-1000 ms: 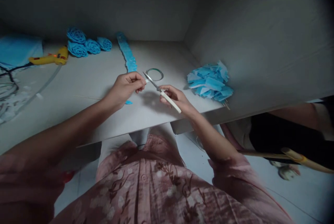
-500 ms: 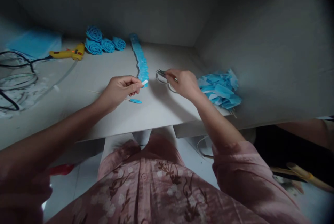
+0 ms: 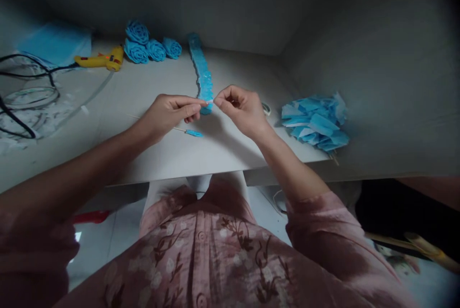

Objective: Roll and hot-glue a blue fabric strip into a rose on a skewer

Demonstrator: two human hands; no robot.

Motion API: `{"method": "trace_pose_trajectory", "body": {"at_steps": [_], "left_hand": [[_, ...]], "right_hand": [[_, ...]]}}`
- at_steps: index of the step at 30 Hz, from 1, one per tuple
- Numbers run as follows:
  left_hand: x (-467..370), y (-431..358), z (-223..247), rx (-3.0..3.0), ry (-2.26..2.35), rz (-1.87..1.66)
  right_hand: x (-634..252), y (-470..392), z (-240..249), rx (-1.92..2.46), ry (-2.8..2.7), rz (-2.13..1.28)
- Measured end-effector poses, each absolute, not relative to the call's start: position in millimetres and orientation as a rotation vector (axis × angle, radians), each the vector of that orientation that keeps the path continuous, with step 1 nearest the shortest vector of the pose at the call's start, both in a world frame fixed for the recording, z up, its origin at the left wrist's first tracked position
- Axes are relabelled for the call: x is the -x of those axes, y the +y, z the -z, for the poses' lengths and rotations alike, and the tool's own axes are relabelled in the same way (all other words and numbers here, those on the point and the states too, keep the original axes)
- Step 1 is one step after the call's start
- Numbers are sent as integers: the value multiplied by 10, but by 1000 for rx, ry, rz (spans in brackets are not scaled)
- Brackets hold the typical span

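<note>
A small white strip is pinched by one end between the thumb and forefinger of my left hand. At its other end, the thumb and fingertips of my right hand are pressed together on it. Directly beneath runs a gathered blue strip, lying lengthwise on the table. A thin stick with a blue wrapped tip lies just in front of my left hand. Scissors rest behind my right hand, with only part of a handle loop showing.
Several rolled blue flowers sit at the back beside a yellow glue gun. Blue sheets and a black cable are at left. On the right lies a bunch of blue pieces near the box-like wall.
My right hand has let go of the scissors, which now lie on the table. It has moved left to the white strip in my left hand. The view has shifted slightly.
</note>
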State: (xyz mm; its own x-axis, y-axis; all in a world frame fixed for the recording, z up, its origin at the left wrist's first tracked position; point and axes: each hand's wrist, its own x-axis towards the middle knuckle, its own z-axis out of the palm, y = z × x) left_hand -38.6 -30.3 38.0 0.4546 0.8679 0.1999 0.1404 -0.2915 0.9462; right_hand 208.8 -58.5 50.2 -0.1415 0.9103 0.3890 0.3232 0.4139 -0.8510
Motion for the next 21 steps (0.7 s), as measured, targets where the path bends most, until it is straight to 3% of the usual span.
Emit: {"method": "trace_pose_trajectory", "body": {"at_steps": [11,21], "left_hand": [[825,-54,-28,-2646,1001,-384],[480,-93,-487,-2297,1264,-1016]], "right_hand": [[-2303,-539,-117,1066,-1325,-988],[-2061,-245,-257,882,-1479,-1110]]}}
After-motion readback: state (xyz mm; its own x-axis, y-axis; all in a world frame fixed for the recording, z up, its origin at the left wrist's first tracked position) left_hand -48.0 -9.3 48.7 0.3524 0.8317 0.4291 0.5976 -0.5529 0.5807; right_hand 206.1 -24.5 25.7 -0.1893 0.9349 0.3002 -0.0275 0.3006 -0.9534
